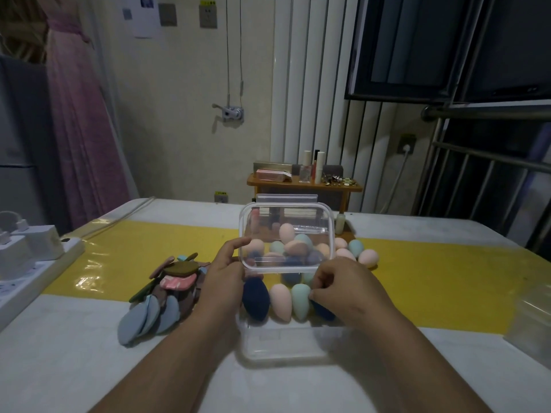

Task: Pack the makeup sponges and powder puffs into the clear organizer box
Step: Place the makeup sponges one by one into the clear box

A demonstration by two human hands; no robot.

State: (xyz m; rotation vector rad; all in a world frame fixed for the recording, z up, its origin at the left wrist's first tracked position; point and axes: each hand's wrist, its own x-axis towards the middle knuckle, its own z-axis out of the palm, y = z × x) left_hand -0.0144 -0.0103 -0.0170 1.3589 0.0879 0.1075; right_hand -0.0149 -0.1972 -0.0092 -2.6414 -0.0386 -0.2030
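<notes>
A flat clear lid (268,347) lies nearest, its edges faint. Beyond it, the right hand (343,290) pinches a mostly hidden navy sponge (323,310). The left hand (223,272) grips the left rim of the raised clear organizer box (298,207). Pastel sponges (368,257) cluster around it, and I cannot tell whether any are inside. Powder puffs (167,293) are piled to the left.

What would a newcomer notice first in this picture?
The clear organizer box, gripped at its left edge by the left hand above mid-table, with pastel sponges showing through it. In front lies a row of egg-shaped sponges, where the right hand grips a dark blue sponge; a heap of flat powder puffs lies to the left.
</notes>
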